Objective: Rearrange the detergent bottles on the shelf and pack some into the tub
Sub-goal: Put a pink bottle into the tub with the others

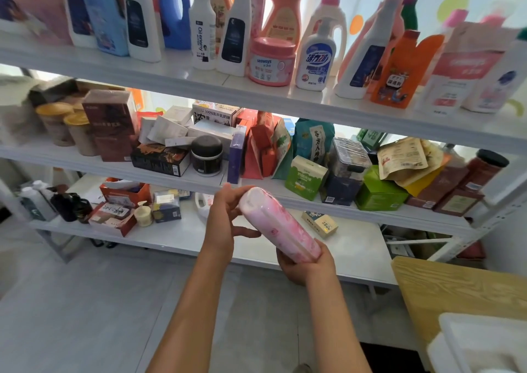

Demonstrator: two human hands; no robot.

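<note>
I hold a pink flowered detergent bottle (278,225) on its side in front of the shelf, its flat bottom pointing up and left. My right hand (306,264) grips its lower end. My left hand (225,218) touches the bottom end with its fingers curved round the edge. Many detergent bottles stand on the top shelf (176,74), among them a pink seaways jar (271,61) and a white and blue bottle (316,58). A white tub (482,344) shows at the bottom right corner.
The middle shelf (199,177) is crowded with boxes, pouches and jars. The lowest shelf (182,235) carries small bottles and boxes at its left and a yellow box (320,223) behind the bottle. A wooden table (456,287) stands at right under the tub. Grey floor lies below.
</note>
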